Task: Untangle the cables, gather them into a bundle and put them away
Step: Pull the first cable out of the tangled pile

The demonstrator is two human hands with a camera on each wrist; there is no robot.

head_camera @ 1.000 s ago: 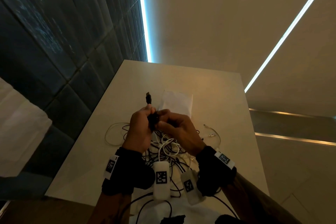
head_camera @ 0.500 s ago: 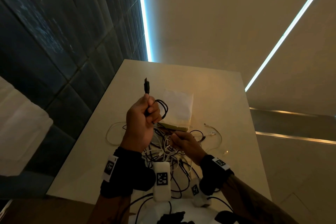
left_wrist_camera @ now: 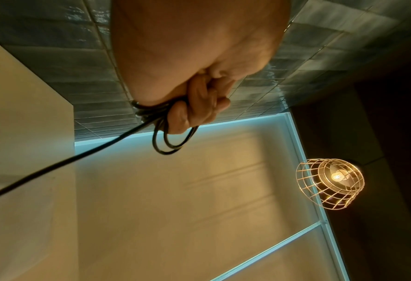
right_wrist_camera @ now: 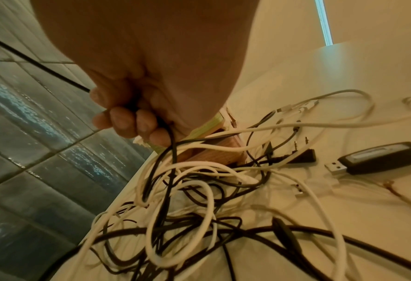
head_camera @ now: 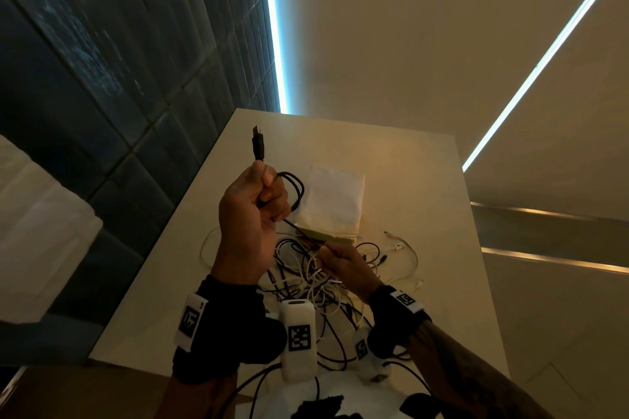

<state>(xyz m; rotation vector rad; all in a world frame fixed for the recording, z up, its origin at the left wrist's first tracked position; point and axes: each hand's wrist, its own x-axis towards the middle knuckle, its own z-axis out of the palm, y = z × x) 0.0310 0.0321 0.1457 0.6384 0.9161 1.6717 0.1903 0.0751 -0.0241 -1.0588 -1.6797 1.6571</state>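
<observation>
My left hand (head_camera: 253,201) is raised above the table and grips small coils of a black cable (head_camera: 295,192); its USB plug (head_camera: 258,143) sticks up from the fist. In the left wrist view the loops (left_wrist_camera: 168,138) hang under the curled fingers. The same cable runs taut down to my right hand (head_camera: 335,257), which pinches it just above the tangle (head_camera: 306,279). The right wrist view has the black cable (right_wrist_camera: 170,144) passing through the curled fingers (right_wrist_camera: 129,121) into a heap of white and black cables (right_wrist_camera: 199,199).
A white pouch (head_camera: 335,201) lies on the pale table (head_camera: 425,201) beyond the tangle. A black USB dongle (right_wrist_camera: 380,159) and loose plugs lie to the right. Dark tiled wall (head_camera: 85,78) runs along the table's left edge. White camera units (head_camera: 297,333) hang at my wrists.
My hands have come apart: the left rose with the coiled cable and plug, the right dropped to the tangle and now holds the cable stretched between them.
</observation>
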